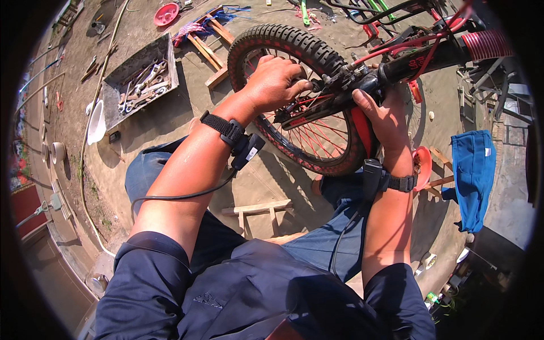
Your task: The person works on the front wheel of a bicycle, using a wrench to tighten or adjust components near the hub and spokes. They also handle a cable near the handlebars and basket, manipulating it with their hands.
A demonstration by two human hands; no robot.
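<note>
In front of me a bicycle wheel (283,41) with a knobby black tyre and red spokes is mounted in a black bicycle fork (309,115). My left hand (276,82) reaches over the wheel with curled fingers. Its thumb and fingertips close beside the brake parts (339,78), and whatever they pinch is too small to make out. My right hand (388,116) is wrapped round the fork near its top, thumb on the upper side, most fingers hidden behind. A red fender-like strip (361,130) shows under that hand. Red cables (391,50) run past the frame.
At left a metal tray (111,79) of wrenches lies on the ground, near a white bowl (96,123). A small wooden stool (258,209) stands between my legs. Blue cloth (473,175) hangs at right near a red bowl (423,167). More bicycle parts (374,8) lie beyond.
</note>
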